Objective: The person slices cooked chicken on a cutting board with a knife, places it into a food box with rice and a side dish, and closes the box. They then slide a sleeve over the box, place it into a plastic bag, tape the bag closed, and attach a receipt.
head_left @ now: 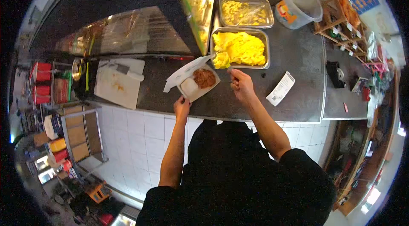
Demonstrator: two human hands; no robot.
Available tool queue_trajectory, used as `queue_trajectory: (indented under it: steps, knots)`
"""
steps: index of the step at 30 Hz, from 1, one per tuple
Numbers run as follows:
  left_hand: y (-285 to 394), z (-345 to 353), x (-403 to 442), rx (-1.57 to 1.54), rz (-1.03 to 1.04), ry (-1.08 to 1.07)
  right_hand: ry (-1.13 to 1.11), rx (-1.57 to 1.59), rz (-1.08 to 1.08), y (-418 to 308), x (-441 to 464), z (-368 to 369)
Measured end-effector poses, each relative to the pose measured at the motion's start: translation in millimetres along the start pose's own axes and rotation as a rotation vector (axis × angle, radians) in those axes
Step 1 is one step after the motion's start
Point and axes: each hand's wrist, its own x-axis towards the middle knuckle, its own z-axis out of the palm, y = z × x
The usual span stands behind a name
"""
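My left hand point(182, 107) grips the near left corner of an open takeaway box point(208, 92), its lid point(181, 74) folded back. Inside lie a mound of white rice point(188, 86) and a reddish-brown shredded food point(204, 78). My right hand point(241, 84) is closed around the handle of what looks like a spoon, most of it hidden by food and fingers. A lump of yellow scrambled egg point(221, 60) rests on its end, at the front left corner of a metal tray point(267, 61). More scrambled egg point(245, 48) fills that tray.
Behind stands a second container point(272, 21) of yellow pieces, beside a clear plastic tub point(299, 17). A printed receipt point(281, 89) lies to the right. On the left, a knife point(128, 72) rests on a white cutting board point(111, 94). The counter's front edge runs before me.
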Motion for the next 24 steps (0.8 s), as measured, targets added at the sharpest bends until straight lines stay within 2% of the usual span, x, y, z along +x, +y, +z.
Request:
queue_trajectory:
  steps: [3,4,5,6,7,10,13,16,18,19,20,22,24]
  knots:
    - [-3,3,5,0.004,0.015,0.041,0.012,-0.149,0.013,31,-6,-2]
    - [-14,4,11,0.006,0.042,0.055,0.071,-0.323,0.009,40,-4,-1]
    - [-23,3,15,0.008,0.069,0.067,0.045,-0.583,-0.227,50,1,-5]
    - [-16,-4,14,0.328,0.061,0.05,0.015,-0.839,-0.469,59,6,-8]
    - [-11,-4,13,0.388,0.102,0.075,-0.02,-1.09,-0.716,65,12,-12]
    - [37,1,-7,0.55,0.213,0.127,-0.355,-1.624,-0.948,49,24,-23]
    - [46,-1,0,0.523,0.298,0.169,-0.454,-1.765,-0.829,38,31,-24]
    - [11,3,19,0.333,0.52,0.418,-0.382,-1.579,-0.772,33,37,-14]
    - [-31,14,23,0.033,0.107,0.465,-0.329,-1.493,-0.741,29,38,-4]
    - [-43,21,20,-0.116,-0.097,0.477,-0.407,-1.579,-0.759,28,41,-4]
    - [-48,29,8,-0.395,-0.224,0.234,-0.488,-1.665,-0.776,25,45,-6]
    - [-72,52,-12,-0.559,-0.203,-0.098,-0.641,-1.854,-0.786,22,46,-8]
    - [-76,79,-17,-0.444,-0.029,-0.19,-0.781,-2.062,-0.778,14,44,-4]
